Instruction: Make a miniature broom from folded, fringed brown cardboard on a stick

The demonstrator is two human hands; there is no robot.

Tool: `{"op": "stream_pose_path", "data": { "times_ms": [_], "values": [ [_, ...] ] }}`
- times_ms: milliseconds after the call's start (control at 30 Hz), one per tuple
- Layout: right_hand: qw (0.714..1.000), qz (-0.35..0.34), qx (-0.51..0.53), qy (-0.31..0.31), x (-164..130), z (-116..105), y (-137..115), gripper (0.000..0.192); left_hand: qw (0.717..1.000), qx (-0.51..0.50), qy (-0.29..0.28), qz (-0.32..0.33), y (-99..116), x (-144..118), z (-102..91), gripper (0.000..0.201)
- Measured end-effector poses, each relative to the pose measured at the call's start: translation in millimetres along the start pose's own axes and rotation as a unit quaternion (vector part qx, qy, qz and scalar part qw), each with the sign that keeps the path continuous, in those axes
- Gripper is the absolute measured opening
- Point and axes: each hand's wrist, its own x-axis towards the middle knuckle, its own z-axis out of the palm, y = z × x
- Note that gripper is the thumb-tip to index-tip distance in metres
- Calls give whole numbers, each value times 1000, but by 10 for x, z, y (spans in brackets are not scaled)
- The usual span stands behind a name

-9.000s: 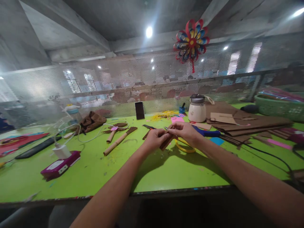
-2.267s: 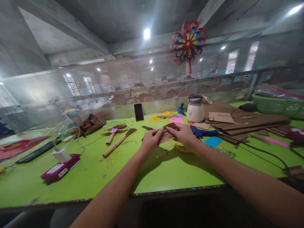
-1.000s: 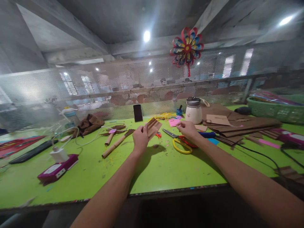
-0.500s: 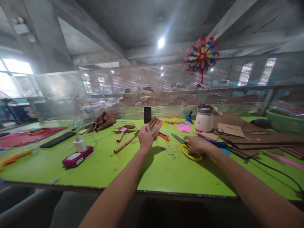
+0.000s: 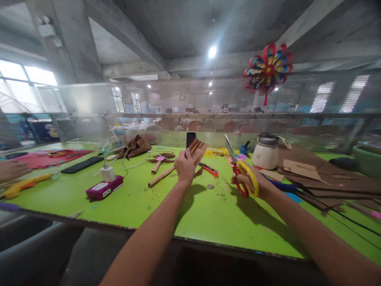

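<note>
Closed on a folded piece of brown paper (image 5: 199, 151), my left hand (image 5: 185, 166) hovers over the middle of the green table. My right hand (image 5: 251, 183) grips scissors (image 5: 248, 176) with red and yellow handles, raised off the table with the blades pointing up and away. An orange utility knife (image 5: 210, 170) lies between my hands, beyond them. Left of my left hand lies a rolled brown paper tube (image 5: 161, 176), and behind it a brown paper flower (image 5: 162, 158) with a pink centre.
A purple power strip (image 5: 104, 188) with a white plug stands at left, near a black flat object (image 5: 82, 164). Another person's hand (image 5: 11, 171) shows at the far left. At right are a white jar (image 5: 266, 154), a blue-handled tool (image 5: 281, 186) with a cord, and brown paper sheets (image 5: 333, 171).
My right hand has taken up the scissors from the table and tilted them upward. My left hand still holds the brown paper. Another person's hand has come into view at far left.
</note>
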Motion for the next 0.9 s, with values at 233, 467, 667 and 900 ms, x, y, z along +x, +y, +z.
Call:
{"op": "stream_pose_path", "data": {
  "times_ms": [233, 467, 667, 900],
  "values": [
    [987, -1, 131, -95, -329, 351, -422, 42, 998, -11, 60, -5, 58, 93, -93, 31],
    [995, -61, 81, -6, -352, 503, -435, 40, 997, -71, 37, 5, 282, -121, -40, 26],
    [992, -89, 91, -1, -429, 476, -528, 39, 997, -76, 20, 17, 412, -254, -49, 24],
    [991, -71, 114, -17, -468, 477, -576, 39, 995, -83, 29, 43, 409, -249, -74, 24]
  ]
}}
